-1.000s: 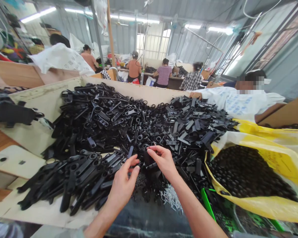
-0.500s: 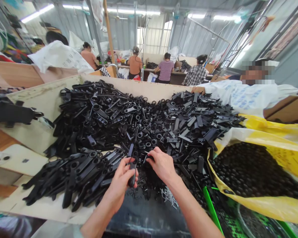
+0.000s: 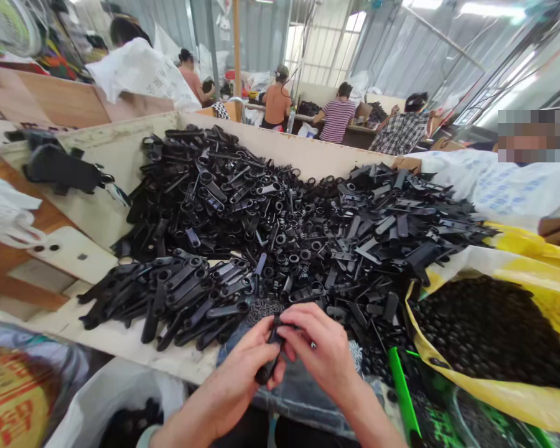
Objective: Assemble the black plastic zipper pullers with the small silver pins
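Observation:
My left hand (image 3: 236, 379) is closed round a long black plastic part (image 3: 267, 366), held upright near the table's front edge. My right hand (image 3: 320, 348) pinches at the top end of the same part, fingers pressed together on it. Whether a small piece sits under those fingertips is hidden. Just beyond both hands lies a big heap of black plastic parts (image 3: 284, 230), and a row of long black arms (image 3: 186, 295) is stacked to the left of my hands.
A yellow bag (image 3: 508, 311) full of small black pieces stands at the right, with a green bin edge (image 3: 401, 392) below it. A white sack (image 3: 116, 398) gapes at bottom left. A co-worker in white sleeves (image 3: 494, 186) leans at the right; several people work at the back.
My left hand picked up a long black part from the heap and drew it back toward me. My right hand came over to its top end. The view shifted down and left.

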Available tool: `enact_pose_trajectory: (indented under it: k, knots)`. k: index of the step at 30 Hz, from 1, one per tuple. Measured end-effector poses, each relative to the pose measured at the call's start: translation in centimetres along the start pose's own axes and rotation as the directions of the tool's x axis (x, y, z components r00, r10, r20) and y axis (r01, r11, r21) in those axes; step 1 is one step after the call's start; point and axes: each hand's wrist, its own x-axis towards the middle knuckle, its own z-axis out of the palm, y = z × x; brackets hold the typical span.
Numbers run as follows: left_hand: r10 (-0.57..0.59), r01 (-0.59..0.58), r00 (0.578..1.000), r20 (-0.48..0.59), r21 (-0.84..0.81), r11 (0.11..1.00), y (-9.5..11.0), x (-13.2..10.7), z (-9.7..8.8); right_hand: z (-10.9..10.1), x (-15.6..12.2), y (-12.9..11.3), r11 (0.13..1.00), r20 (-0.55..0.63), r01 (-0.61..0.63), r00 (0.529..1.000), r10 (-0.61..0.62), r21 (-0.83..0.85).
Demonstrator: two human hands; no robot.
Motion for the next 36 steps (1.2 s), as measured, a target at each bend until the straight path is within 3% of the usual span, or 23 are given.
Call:
enact_pose_trajectory:
  k: [2, 14, 22, 27, 32, 36]
  knots:
    - [-0.012, 0.012, 1.000, 0.007, 0.030, 0.999, -0.3, -0.5, 0.2, 0.3, -1.4, -0.3, 0.998, 0.022, 0.069, 0.997, -0.069, -0.014]
    - [0.002, -0.027, 0.999, 0.050, 0.490, 0.872, -1.9, -1.9, -0.5, -0.9, -4.3, -0.5, 0.983, 0.113, 0.084, 0.991, -0.066, -0.163]
    - [-0.034, 0.016, 0.999, 0.027, 0.500, 0.866, -2.1, -2.4, -0.8, -1.8, -4.6, -1.1, 0.930, 0.253, 0.233, 0.954, -0.162, -0.284]
    - [0.009, -0.021, 1.000, 0.027, 0.508, 0.861, -3.5, -2.6, -1.6, -2.0, -4.8, -1.7, 0.890, 0.323, 0.302, 0.927, -0.190, -0.341]
    - [0.076, -0.129, 0.991, 0.112, 0.609, 0.783, -4.1, -2.7, -2.4, -2.8, -5.7, -1.1, 0.872, 0.442, 0.342, 0.881, -0.168, -0.351]
    - [0.017, -0.104, 0.992, 0.127, 0.718, 0.688, -2.7, -3.2, -1.6, -3.4, -6.2, -0.8, 0.863, 0.517, 0.361, 0.844, -0.141, -0.354]
